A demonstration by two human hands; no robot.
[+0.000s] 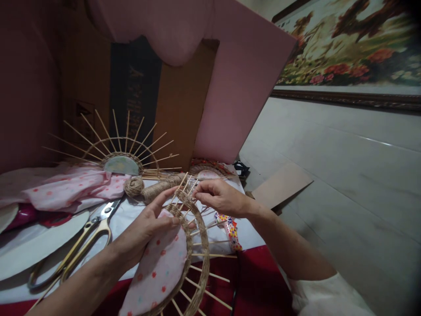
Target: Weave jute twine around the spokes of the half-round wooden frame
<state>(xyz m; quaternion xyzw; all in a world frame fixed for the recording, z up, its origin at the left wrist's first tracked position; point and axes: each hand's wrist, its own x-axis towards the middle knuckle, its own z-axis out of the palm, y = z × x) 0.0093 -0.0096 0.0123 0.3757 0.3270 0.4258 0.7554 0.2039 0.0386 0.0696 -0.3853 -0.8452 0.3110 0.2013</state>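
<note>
Holding the fan (161,263) tilted at near centre, partly over the worktop (251,230). Clasping its woven band (188,248) with the left hand (156,221), thumb in front, likely to steady the sticks (215,276). Pinching with the right hand (223,197), beside the far tips; cannot tell on what. Flanked at left by scissors (104,213), perhaps for easy reach; backed by a twine ball (133,186), a twine roll (161,188) and, farther left, a second frame (121,165), upright, probably out of the way.

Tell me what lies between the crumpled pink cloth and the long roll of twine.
A ball of twine lies between the cloth and the roll, seen in the head view.
</note>
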